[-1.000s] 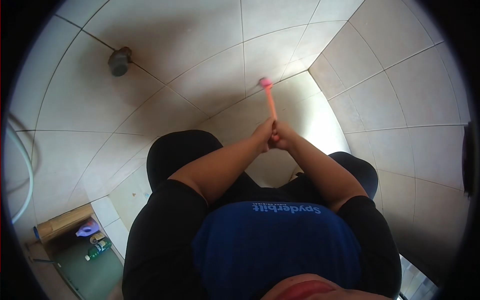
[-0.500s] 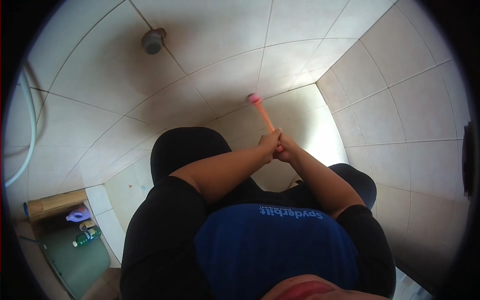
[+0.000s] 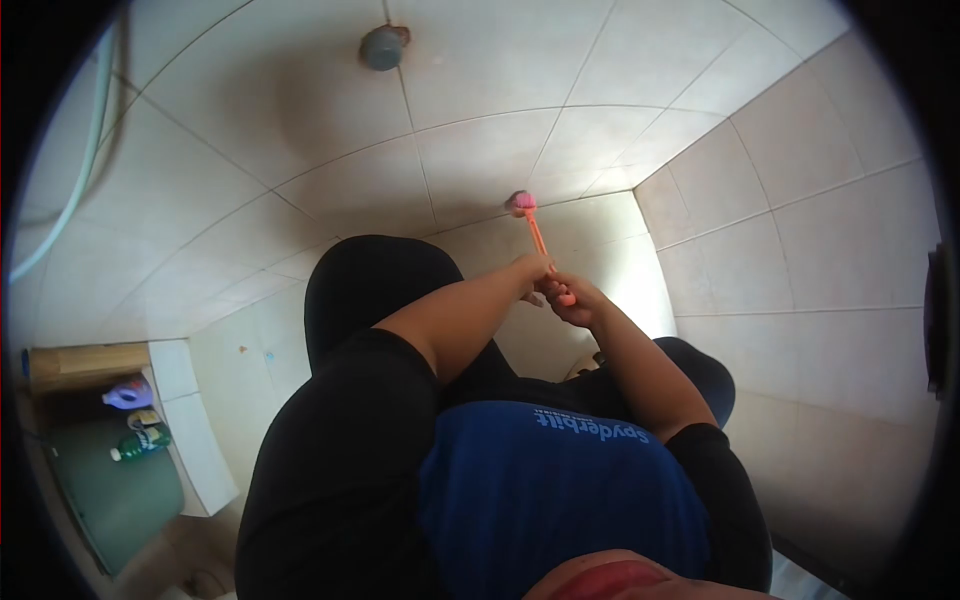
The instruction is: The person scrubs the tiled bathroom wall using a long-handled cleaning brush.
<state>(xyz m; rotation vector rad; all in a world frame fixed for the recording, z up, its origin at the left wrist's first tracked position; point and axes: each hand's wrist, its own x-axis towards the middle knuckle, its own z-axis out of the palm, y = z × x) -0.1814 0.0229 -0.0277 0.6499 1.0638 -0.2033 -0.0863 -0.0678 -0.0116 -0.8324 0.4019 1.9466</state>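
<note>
A long-handled scrub brush (image 3: 537,235) with an orange handle and a pink head reaches away from me. Its head rests at the base of the tiled wall, near where wall and floor meet. My right hand (image 3: 580,303) is wrapped round the lower handle, whose rounded end pokes out of the fist. Just above it, my left hand (image 3: 533,274) closes on the handle, with some fingers hanging looser below. The two hands are close together in front of my bent knees.
A grey round fitting (image 3: 382,48) sticks out of the tiled wall (image 3: 480,155). A pale hose (image 3: 88,170) hangs at left. On the left, a purple bottle (image 3: 128,393) and green bottle (image 3: 140,444) stand beside a wooden piece (image 3: 88,368). A dark object (image 3: 936,320) is at right.
The view has shifted, so the wall fitting sits further right and higher. The brush head has moved slightly along the wall base, and my left hand's fingers look looser on the handle.
</note>
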